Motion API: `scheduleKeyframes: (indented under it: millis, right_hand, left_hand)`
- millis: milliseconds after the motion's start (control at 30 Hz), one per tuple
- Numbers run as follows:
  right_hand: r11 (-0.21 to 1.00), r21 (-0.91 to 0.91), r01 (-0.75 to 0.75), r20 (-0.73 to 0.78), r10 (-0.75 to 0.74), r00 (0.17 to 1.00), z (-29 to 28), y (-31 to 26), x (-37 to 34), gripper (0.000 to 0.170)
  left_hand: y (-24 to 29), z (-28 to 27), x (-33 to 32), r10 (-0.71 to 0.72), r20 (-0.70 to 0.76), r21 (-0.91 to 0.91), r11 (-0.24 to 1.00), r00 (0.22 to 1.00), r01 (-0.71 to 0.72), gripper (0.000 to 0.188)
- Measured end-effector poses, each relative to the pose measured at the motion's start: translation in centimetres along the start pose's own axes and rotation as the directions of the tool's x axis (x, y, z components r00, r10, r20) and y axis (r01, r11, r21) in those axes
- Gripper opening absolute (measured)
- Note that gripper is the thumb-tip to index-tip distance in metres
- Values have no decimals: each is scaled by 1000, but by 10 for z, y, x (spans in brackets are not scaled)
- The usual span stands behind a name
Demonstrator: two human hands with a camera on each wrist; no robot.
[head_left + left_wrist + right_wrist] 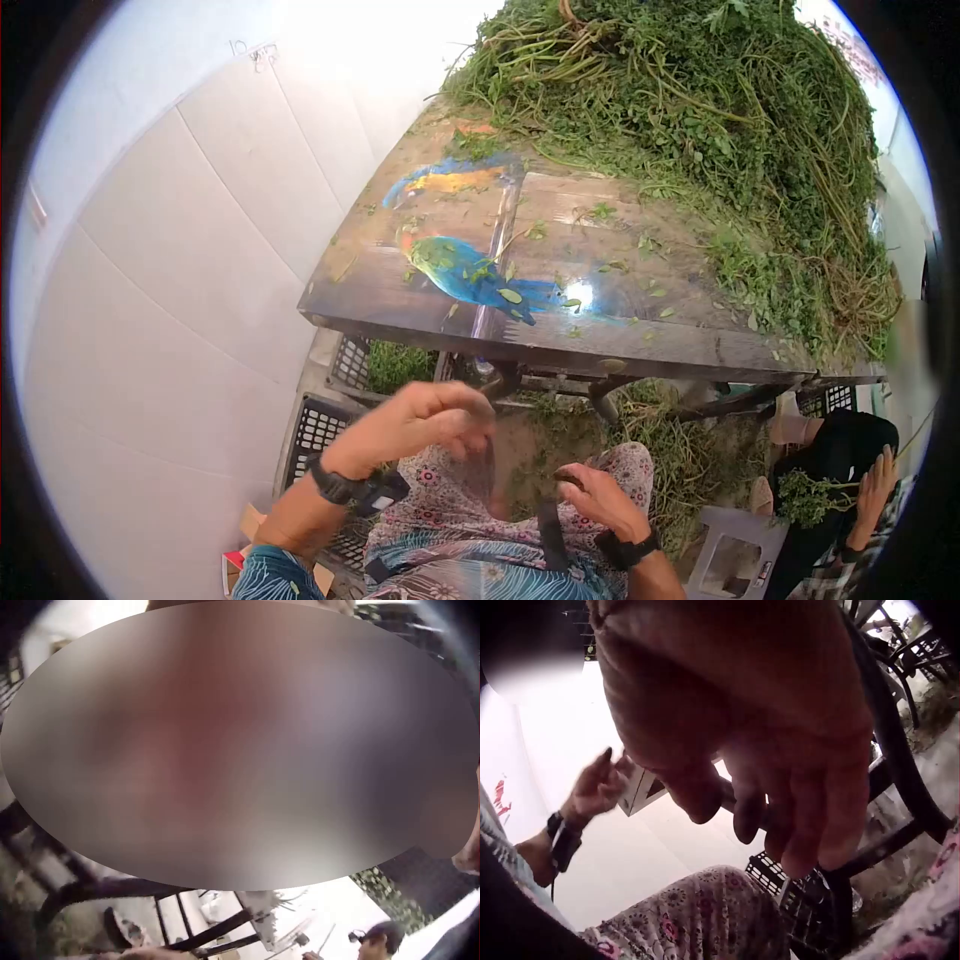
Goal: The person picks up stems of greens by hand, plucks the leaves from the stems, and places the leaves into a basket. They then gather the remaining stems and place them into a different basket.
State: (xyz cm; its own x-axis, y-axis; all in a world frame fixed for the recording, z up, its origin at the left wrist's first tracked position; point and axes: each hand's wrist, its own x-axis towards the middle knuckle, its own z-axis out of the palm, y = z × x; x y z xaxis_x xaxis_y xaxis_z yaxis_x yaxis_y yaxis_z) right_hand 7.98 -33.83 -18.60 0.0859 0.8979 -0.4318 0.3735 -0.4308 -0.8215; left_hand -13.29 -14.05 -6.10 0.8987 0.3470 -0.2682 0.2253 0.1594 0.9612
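Both left hand [430, 425] and right hand [605, 500] near a flowered lap [430, 500], with left fingers blurred, loosely bent and partly apart, and right fingers slackly curved side by side. Ahead, a brown table [365, 285] with a bird print [455, 265], a bright glare [579, 294] and scattered leaves [512, 296], piled high along its far and right parts with greens [690, 120]. To the left, a pale panelled wall [150, 260]; low down under and beside the table, black crates [315, 430] and loose stems [675, 440] on the floor [535, 455]; to the right, a grey stool [740, 522] and another person [850, 450] with a leafy sprig [808, 498].
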Motion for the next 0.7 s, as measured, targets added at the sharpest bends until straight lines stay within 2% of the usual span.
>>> scheduleKeyframes:
  millis: [33,100,200,300,333,433,467,567,600,667,700]
  right_hand:
    - [997,42,-72,29,71,997,-4,-4,-5,39]
    - [989,121,-85,-17,87,996,-4,2,-9,39]
    - [964,266,-21,-46,34,998,4,27,-8,36]
    - [922,386,-4,-52,26,998,-3,37,-19,33]
    - [910,415,-9,-37,27,999,-7,36,-21,32]
    - [899,422,114,-122,-68,990,-22,36,-28,31]
    - [844,529,92,-110,-39,993,-30,32,-35,30]
    - [922,349,171,-209,-101,973,-67,8,-55,28]
    - [928,333,165,-308,-58,949,-81,-16,-68,25]
    - [938,168,304,-466,-197,863,-111,-28,-80,22]
    - [943,155,295,-560,-162,813,-126,-36,-85,20]
  left_hand:
    - [17,0,1,117,-79,134,985,990,-106,29]
    - [47,-8,8,369,-173,414,868,913,-273,27]
    - [61,-25,44,635,-201,810,536,746,-238,31]
    - [52,-11,87,530,-172,801,566,831,-196,33]
    - [55,0,97,541,-44,882,416,840,-222,37]
    - [58,35,125,590,72,852,382,804,-357,38]
    - [64,45,129,549,125,810,424,827,-404,36]
    - [51,63,145,634,302,819,210,712,-535,33]
    - [49,65,147,674,320,819,157,666,-552,31]
    - [49,60,151,667,273,805,236,693,-544,29]
    - [48,58,153,661,247,796,278,709,-537,28]
